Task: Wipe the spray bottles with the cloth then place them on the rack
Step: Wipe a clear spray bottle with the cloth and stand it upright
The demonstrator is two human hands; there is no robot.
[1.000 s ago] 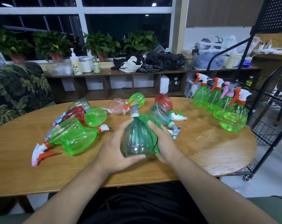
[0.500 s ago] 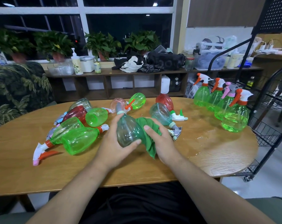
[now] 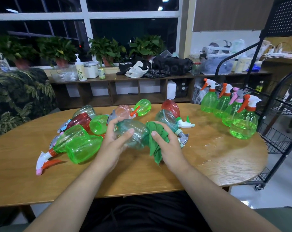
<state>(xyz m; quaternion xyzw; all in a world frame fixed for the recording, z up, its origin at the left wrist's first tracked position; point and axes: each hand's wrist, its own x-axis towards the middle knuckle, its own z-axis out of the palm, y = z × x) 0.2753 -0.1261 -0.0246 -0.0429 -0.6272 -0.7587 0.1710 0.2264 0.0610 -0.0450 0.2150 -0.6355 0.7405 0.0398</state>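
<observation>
My left grip [image 3: 114, 141] is clamped on the teal spray bottle [image 3: 135, 134], held sideways over the surface [image 3: 225, 156]; my right grip [image 3: 170, 144] clutches the green cloth [image 3: 156, 136] against its base.

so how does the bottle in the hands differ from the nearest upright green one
Colour: the held bottle is pale teal; the upright bottle is bright green.
Pose: the held bottle lies sideways, gripped by the left hand, the right hand pressing the cloth on it; the upright bottle stands on the table, untouched.
Head: the held bottle's is hidden; the upright bottle's is white with an orange trigger.
Both are see-through plastic.
</observation>
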